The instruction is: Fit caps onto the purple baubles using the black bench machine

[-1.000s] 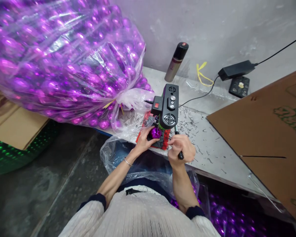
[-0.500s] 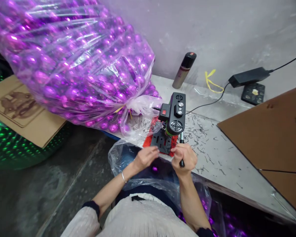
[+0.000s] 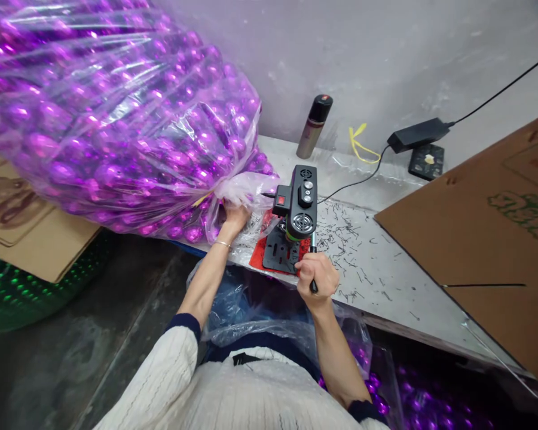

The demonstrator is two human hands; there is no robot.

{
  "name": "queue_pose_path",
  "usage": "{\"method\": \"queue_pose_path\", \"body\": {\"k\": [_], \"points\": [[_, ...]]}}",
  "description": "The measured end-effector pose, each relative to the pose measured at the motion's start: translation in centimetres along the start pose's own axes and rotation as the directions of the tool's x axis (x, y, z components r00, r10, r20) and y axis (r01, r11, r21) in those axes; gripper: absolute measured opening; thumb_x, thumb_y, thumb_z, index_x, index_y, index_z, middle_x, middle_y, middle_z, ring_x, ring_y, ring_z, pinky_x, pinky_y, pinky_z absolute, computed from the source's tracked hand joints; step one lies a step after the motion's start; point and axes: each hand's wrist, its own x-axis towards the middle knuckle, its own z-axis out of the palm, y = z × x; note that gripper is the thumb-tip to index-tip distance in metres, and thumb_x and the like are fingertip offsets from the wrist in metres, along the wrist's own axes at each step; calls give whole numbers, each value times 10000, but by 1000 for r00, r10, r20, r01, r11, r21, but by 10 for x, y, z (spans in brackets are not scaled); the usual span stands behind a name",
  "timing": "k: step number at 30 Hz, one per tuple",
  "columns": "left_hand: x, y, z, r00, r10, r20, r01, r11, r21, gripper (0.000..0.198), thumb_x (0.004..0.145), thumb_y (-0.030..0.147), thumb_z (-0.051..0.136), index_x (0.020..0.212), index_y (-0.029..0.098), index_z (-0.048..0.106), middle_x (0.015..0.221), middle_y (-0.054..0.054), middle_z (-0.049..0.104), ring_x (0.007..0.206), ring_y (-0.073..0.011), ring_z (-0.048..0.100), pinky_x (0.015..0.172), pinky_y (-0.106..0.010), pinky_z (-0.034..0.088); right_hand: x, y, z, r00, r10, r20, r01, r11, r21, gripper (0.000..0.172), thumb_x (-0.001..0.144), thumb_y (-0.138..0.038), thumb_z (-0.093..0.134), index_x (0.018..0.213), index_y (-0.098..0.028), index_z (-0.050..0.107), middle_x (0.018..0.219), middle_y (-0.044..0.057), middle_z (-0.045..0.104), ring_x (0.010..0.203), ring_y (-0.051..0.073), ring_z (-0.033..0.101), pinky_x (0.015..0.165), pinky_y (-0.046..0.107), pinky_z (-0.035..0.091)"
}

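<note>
Grey concrete wall behind, scuffed workbench (image 3: 385,263) in front of me, littered with tiny dark shavings all around the little black drill press (image 3: 296,206), which is my landmark for everything.

Left hand (image 3: 235,216) is just left of the press, reaching into the gathered mouth of the huge clear bag of purple baubles (image 3: 116,119). The fingers are buried in the plastic, so I honestly can't tell whether I've closed on a ball or not. That bag lies with its opening right beside the press, I'd guess so the reach is short.

Right hand (image 3: 317,278) sits just in front of the press, wrapped tight round the black lever handle (image 3: 313,285), thumb on top, ready to pull.

The plate under the drill head is bare, with a red mat (image 3: 259,258) poking out beneath it.

Behind the press: a spray can (image 3: 314,125) upright by the wall, a yellow tie (image 3: 362,143), and off to the right the power brick (image 3: 416,134) with its cable trailing back to the press. Cardboard sheet (image 3: 484,239) leans far right. Another open bag (image 3: 269,310) hangs below the bench edge over my lap.
</note>
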Motion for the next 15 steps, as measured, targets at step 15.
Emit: {"method": "queue_pose_path", "body": {"k": [15], "points": [[-175,76,-22,740,-464,487,479,-143,-866,331,789,358,832,1035,175,706,1043,-48,761,921,-160,719,844,-269,572,3,2,-1,1000,8,-1,-8,1000,-24,232,981,-138,468,787,-221,563,664,-6,603,608,123,574,588,257,459]]}}
